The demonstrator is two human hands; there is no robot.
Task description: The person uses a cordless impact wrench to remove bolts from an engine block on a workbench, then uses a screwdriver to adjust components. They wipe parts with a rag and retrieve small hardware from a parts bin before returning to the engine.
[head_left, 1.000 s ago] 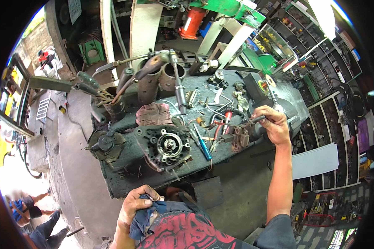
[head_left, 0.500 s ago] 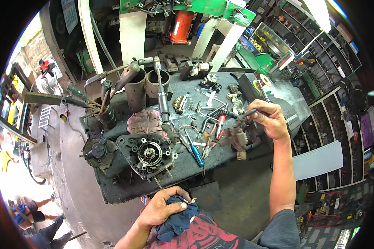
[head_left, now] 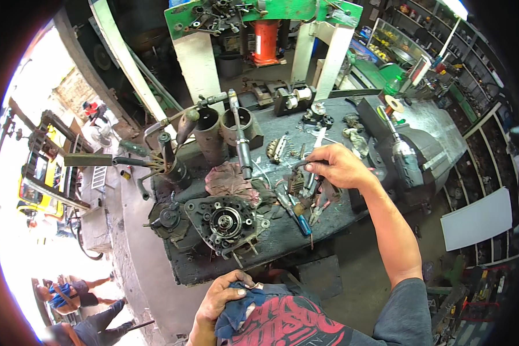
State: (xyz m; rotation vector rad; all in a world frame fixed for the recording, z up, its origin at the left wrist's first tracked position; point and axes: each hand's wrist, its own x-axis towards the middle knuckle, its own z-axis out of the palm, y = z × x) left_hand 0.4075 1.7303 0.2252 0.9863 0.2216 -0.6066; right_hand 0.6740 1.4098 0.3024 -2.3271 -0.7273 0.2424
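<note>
Your workbench (head_left: 202, 268) stretches across the middle, its dark top crowded with parts and tools, and beyond it rises a green and white steel frame (head_left: 197, 69). Two open metal cylinders stand upright at the far left of the bench, the left one (head_left: 210, 141) just beside the right one (head_left: 234, 128), with a long-shafted tool (head_left: 243, 147) leaning across the latter. Nearer you sits an open metal housing (head_left: 203, 214) with a round bore facing up, and a pinkish rag (head_left: 229, 180) lies crumpled just behind it. A handheld power tool (head_left: 407, 163) rests at the right, well apart from the housing. Your left hand (head_left: 228, 293) is curled around a bunched blue cloth (head_left: 232, 317) close to your shirt, off the bench. Your right hand (head_left: 334, 165) is narrowed to a pinch on the stem of a dark blocky part (head_left: 296, 184), which hangs over the bench to the right of the housing; whether its lower end touches anything, you cannot tell from here. The step in hand looks like handling that part with the cloth at the ready. The next move seems to call for a steady pinch and a clear path above the blue-handled screwdriver (head_left: 303, 223) and pliers (head_left: 316, 214) lying nearby.
</note>
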